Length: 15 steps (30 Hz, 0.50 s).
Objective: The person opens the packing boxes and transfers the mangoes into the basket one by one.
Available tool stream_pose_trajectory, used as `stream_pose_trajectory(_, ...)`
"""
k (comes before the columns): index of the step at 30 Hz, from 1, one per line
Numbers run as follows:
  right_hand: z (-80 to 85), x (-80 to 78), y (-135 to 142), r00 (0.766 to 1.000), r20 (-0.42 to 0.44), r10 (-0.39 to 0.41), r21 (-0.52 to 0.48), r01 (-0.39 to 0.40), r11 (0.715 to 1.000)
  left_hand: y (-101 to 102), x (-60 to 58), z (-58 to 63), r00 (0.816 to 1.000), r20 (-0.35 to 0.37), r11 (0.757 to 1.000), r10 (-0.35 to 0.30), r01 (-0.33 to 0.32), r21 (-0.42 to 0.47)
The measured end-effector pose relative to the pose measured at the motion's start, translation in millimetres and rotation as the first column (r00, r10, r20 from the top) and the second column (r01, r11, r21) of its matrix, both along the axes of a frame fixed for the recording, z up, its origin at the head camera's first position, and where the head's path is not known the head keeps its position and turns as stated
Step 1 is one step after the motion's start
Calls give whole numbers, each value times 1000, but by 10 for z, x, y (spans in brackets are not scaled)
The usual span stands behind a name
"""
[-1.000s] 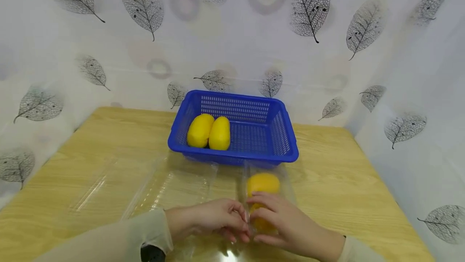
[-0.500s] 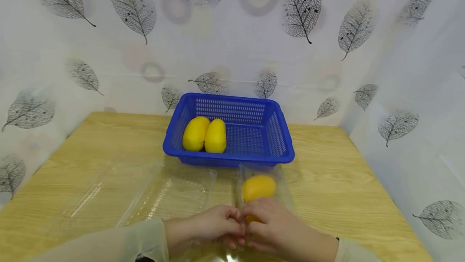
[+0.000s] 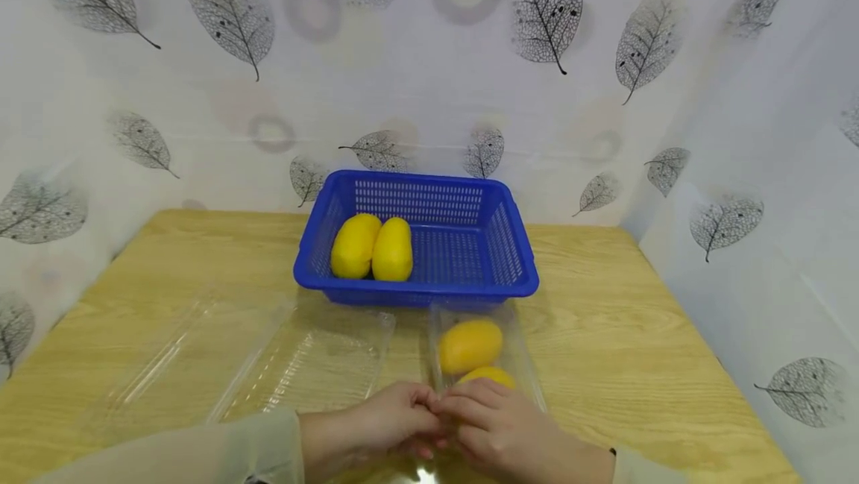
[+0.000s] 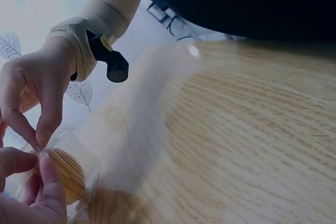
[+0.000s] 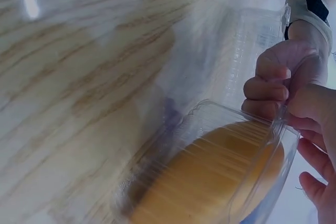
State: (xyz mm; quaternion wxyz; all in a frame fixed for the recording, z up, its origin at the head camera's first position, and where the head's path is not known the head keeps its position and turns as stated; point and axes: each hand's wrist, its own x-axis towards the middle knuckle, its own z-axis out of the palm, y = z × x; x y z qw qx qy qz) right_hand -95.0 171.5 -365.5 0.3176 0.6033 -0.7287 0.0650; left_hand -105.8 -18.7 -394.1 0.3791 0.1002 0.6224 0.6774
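A clear plastic clamshell box point(image 3: 526, 357) stands in front of the basket, with an orange-yellow mango point(image 3: 471, 346) inside and a second mango point(image 3: 492, 375) partly behind my fingers. My left hand point(image 3: 385, 424) pinches the box's edge at its near left side. Right against it, my right hand point(image 3: 499, 428) pinches the same edge, the fingertips of both hands meeting there. In the right wrist view, one mango point(image 5: 210, 171) shows through the ribbed plastic wall, close to the gripped rim.
A blue basket point(image 3: 416, 293) stands at the back, two yellow mangoes point(image 3: 372, 249) in its left part. Another clear plastic clamshell point(image 3: 315, 365) lies opened out on the wooden table point(image 3: 604, 335) to the left. Behind hangs a leaf-patterned curtain point(image 3: 416, 96).
My right hand has moved left and lower, from over the mangoes to the box's edge beside my left hand. More of the mangoes shows. The head view has shifted slightly.
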Motion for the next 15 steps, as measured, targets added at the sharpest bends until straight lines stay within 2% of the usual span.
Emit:
stream_pose_trajectory(9,-74,27,5,998,53,-32,9,31,999,-1,7,6,1000,9,1000,3,-3,-1)
stream_pose_trajectory(15,-106,36,-9,995,96,-21,1,21,1000,4,16,-35,1000,8,1000,14,-14,0)
